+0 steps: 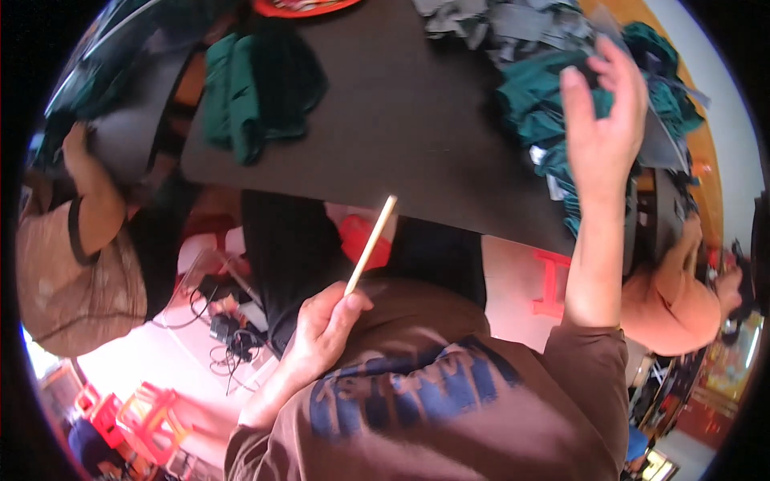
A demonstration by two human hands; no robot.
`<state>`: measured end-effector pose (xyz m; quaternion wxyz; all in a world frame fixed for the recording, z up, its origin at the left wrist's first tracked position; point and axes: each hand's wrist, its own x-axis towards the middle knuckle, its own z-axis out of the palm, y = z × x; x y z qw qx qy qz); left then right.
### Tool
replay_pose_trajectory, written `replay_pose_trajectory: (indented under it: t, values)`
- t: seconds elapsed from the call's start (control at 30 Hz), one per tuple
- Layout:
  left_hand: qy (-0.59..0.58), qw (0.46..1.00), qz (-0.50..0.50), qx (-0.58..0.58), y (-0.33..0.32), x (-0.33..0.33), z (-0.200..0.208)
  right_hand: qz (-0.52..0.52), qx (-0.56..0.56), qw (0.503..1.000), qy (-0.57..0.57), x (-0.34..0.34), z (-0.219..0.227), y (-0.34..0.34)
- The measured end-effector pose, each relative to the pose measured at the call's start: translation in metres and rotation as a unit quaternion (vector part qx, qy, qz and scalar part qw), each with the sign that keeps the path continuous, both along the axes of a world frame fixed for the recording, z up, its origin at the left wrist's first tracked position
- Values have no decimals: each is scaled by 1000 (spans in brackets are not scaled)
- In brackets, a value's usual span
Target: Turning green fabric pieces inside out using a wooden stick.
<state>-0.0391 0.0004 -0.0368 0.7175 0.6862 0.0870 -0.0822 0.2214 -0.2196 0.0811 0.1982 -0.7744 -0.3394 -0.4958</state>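
Below the near edge of the dark table (401, 120), my left hand (321, 329) is closed on the lower end of a pale, thin chopstick-like stick (373, 240), which tilts up and to the right. My right hand (605, 132) is raised at the table's right side, fingers apart, with nothing seen in it. Beneath and beside it lies a heap of dark green cloth (533, 92), part of it hanging over the near edge. Whether the fingers touch the cloth cannot be told. Folded green cloth pieces (245, 100) lie at the table's left.
Grey cloth scraps (525, 28) are piled at the far right, and a red tray (309, 6) shows at the far edge. One person (84, 264) sits at left, another (674, 309) at right. Red stools (152, 421) and black cables (228, 333) are on the left.
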Motion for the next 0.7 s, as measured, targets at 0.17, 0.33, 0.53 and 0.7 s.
replay_pose_trajectory:
  t: [0.17,0.33,0.53,0.7]
  values:
    - [-7,998,50,-37,5,-4,-5,202,-69,943,254,-48,-50,90]
    - [2,993,91,-71,8,-10,-9,249,-80,925,275,-58,-76,156]
    - [8,992,100,-81,20,-16,-12,216,-164,939,210,-41,-90,183]
    - [22,985,133,-106,26,-20,-11,268,20,875,402,-55,-71,160]
